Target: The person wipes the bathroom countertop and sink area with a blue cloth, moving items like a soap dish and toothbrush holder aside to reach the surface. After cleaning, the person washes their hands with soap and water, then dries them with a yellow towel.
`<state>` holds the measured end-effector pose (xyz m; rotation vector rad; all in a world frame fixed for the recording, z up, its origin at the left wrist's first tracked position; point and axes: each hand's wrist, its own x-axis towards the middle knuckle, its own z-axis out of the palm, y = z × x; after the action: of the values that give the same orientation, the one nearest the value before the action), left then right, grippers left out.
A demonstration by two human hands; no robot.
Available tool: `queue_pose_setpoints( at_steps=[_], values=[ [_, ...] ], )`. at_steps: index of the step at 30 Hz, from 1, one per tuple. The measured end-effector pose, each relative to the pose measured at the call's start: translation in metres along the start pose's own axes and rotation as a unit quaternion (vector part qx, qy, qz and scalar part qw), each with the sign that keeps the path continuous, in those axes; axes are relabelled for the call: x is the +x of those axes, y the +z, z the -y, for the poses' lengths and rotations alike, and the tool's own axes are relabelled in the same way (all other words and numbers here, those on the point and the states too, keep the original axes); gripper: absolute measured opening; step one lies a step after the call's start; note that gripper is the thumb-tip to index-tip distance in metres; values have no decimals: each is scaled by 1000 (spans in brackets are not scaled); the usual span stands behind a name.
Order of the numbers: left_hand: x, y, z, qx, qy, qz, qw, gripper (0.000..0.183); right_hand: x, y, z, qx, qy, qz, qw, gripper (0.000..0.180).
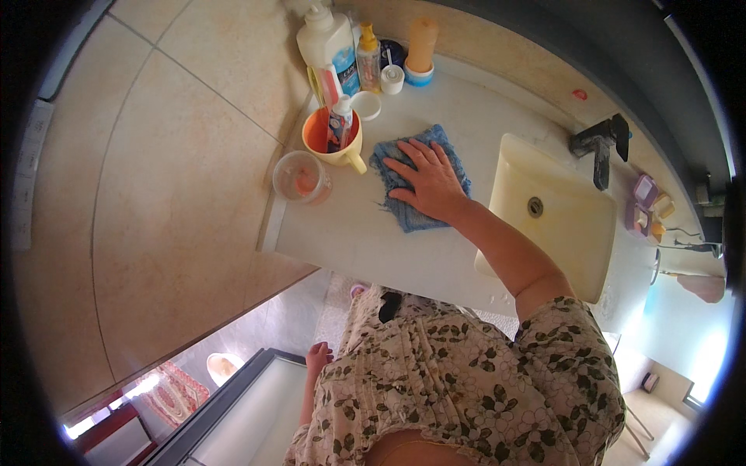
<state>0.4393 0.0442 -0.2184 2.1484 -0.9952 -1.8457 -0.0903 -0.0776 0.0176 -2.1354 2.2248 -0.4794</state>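
Note:
My right hand (428,185) lies palm down with fingers spread on a blue terry cloth (419,218). The cloth, frayed along its edges, rests flat on the white countertop (349,233), left of the cream sink basin (553,244). Down beside my body hangs my left hand (319,354), its fingers bent; I cannot tell how far they are closed, and nothing shows in it. Nearest the cloth on its left is a yellow mug (341,156) with an orange inside, holding a toothpaste tube (339,125) and other items. A clear plastic cup (300,177) stands beside the mug.
A white pump bottle (323,38), a yellow-topped pump bottle (368,64) and an upside-down orange tube (422,43) stand along the back wall. A round white lid (367,106) lies near the mug. The black faucet (600,145) juts over the basin. Small purple boxes (641,207) sit at right.

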Motion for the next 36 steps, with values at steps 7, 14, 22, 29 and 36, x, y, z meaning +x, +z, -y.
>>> queue_pose_setpoints(
  at_steps=[7,14,22,29,36],
  values=[
    [-20,8,-27,27,-20,-36,999,32,-3,1,-2,13,-19,7,1000,52],
    [-16,6,-18,2,-17,-32,999,29,-4,-4,-7,-2,-25,33,999,50],
    [-25,16,-30,15,-9,-50,999,28,-6,-3,-6,-4,-23,25,999,49],
    [-18,6,-15,-16,5,-9,1000,30,-2,1,-5,6,-22,25,999,44],
    [-19,11,-30,-16,-16,0,1000,31,56,12,-2,18,22,-17,999,39]
  ],
)
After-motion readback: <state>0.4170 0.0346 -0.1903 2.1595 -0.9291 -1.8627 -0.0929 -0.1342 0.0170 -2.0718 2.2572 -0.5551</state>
